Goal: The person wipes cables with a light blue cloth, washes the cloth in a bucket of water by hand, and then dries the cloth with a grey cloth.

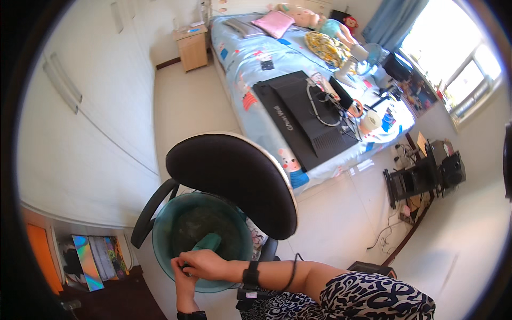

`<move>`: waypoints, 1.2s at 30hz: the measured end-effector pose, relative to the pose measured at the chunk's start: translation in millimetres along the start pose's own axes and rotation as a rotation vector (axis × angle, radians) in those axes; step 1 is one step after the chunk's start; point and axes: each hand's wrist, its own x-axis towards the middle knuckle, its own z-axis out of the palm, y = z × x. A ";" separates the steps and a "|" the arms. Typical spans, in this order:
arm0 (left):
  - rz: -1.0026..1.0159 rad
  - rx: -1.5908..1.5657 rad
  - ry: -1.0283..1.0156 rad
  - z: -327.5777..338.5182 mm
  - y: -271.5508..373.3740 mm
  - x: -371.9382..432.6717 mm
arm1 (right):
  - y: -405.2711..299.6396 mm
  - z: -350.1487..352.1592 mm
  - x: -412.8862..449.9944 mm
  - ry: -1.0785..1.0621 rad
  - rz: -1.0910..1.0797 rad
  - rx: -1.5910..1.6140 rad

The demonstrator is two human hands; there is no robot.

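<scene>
A green plastic basin [240,276] of murky water stands before me, seemingly on the seat of an office chair [228,172]. Over its near left rim my left hand [182,272] and my right hand [207,265] meet, fingers closed together. A bunched green cloth [209,241] sticks out from beyond them, above the water. My right hand covers part of the cloth and of my left fingers. Something small and dark shows between the hands, too hidden to name.
The chair's backrest rises beyond the basin, its armrest [150,216] on the left. A monitor [304,120] with cables lies on the bed [248,60]. White wardrobe doors [92,120] line the left; a shelf with books [102,260] sits below. Speakers [452,173] stand right.
</scene>
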 end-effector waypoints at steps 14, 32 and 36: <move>0.268 -0.195 0.389 24.8 40.1 -26.6 | 10.1 -19.1 -60.9 0.090 -0.180 -0.130; -0.051 -0.784 0.239 -72.9 -59.9 62.6 | 21.8 24.8 7.6 0.258 0.099 -0.021; -0.460 -1.028 -0.235 -47.0 -77.4 62.8 | 21.0 39.0 21.8 0.146 0.134 -0.144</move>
